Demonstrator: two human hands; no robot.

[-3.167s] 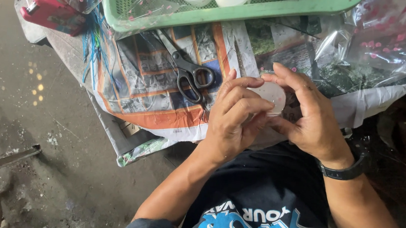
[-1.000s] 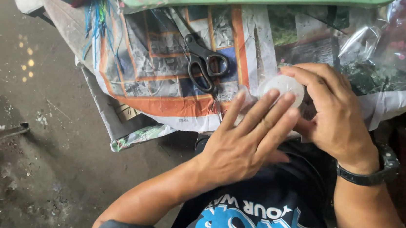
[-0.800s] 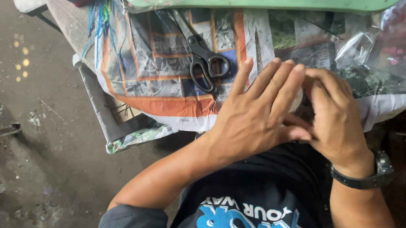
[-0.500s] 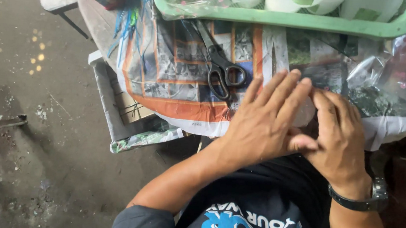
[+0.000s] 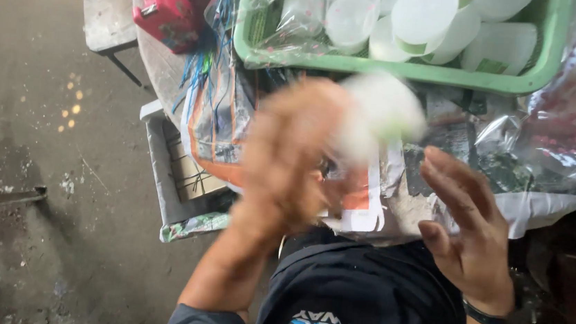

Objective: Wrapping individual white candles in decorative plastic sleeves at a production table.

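My left hand [image 5: 288,155] is blurred with motion above the newspaper-covered table [image 5: 383,191]. It grips a small white round plastic container [image 5: 383,111], raised just below the green basket [image 5: 407,72]. My right hand [image 5: 466,226] hovers at the table's near edge with fingers spread and nothing in it. The basket holds several similar white containers [image 5: 422,14], some wrapped in clear plastic. The scissers seen before are hidden behind my left hand.
A red object [image 5: 170,6] sits at the table's far left corner beside blue strings [image 5: 206,64]. Clear plastic bags with pink dots [image 5: 571,103] lie to the right. A small stool [image 5: 109,18] and a box [image 5: 182,180] stand on the concrete floor at left.
My left hand has lifted the white container away from my right hand and swung it up toward the green basket. My right hand let go and opened. The view tilted upward.
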